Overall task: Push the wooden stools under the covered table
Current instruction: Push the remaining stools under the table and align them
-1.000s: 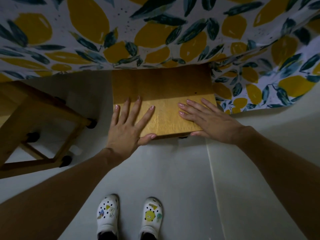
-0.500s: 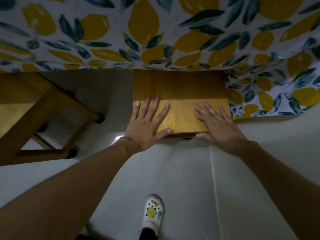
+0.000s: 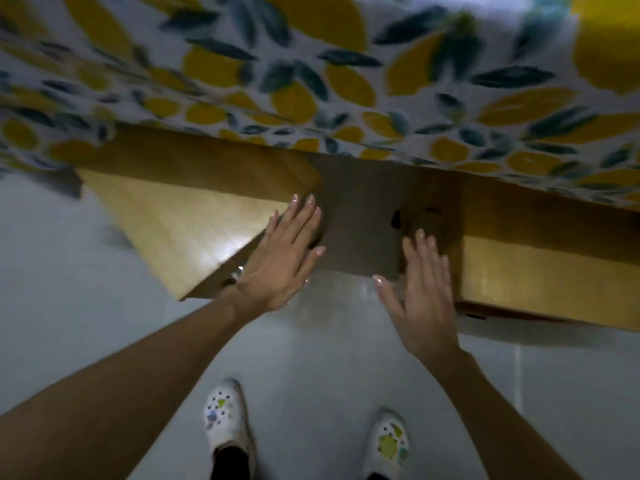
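Observation:
Two wooden stools stand partly under the table, which is covered by a lemon-print cloth (image 3: 311, 81). The left stool (image 3: 180, 230) shows its light seat, turned at an angle. The right stool (image 3: 540, 271) sits square, its back half shaded by the cloth. My left hand (image 3: 280, 258) is flat with fingers spread and lies over the right corner of the left stool. My right hand (image 3: 426, 292) is flat and open at the left edge of the right stool; the blur hides whether it touches.
A pale tiled floor (image 3: 329, 358) runs below the stools. My two feet in white decorated clogs (image 3: 225, 414) stand on it behind my arms. A dark shaded gap (image 3: 360, 220) lies between the two stools.
Both hands have come off the right stool's seat and shifted left. My left hand now lies on the left stool's corner. The view swung left and both feet stepped over.

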A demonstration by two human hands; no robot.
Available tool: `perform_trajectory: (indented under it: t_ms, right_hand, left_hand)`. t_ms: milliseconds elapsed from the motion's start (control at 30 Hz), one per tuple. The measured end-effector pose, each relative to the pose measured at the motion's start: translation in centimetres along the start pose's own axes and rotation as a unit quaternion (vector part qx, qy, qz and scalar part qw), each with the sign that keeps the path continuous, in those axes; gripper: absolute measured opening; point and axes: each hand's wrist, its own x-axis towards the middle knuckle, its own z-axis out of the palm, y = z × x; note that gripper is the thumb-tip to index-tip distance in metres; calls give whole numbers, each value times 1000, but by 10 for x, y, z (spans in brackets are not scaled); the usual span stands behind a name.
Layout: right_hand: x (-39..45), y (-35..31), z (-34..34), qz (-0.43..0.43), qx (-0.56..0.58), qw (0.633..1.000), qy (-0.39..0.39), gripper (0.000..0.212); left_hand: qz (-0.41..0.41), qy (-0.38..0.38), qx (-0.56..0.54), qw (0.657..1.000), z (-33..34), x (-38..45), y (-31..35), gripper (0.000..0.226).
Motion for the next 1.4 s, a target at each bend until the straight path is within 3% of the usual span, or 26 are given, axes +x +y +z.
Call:
perform_trajectory:
  t_ms: [300,467,567,700,1000,1200,1400]
  right_hand:
    - [27,-234,108,-119,22,992,-24,82]
    - [33,-286,143,-94,-31,994,-39,94]
    - [34,-287,154,-80,-78,993,-36,89]
    - [32,-282,157,-103,-121,987,-33,84]
    - [26,-263,147,-156,-148,974,-65,85]
    - [18,-210,117,-265,-186,937,-131,84]
    - [23,-162,80,-356,-228,886,-188,84]
  left_hand:
    - [-18,-47,70,996,-81,-74,-220,78]
    - [27,-122,144,982,-93,-76,-279,95]
    - [35,-118,149,981,-86,-71,-293,94]
    - [33,-70,155,985,-73,-74,-296,93]
    - [1,-42,133,990,-62,-94,-277,91]
    - [-101,14,61,993,-24,-133,-211,92]
    - [-213,74,50,973,9,-158,-134,80]
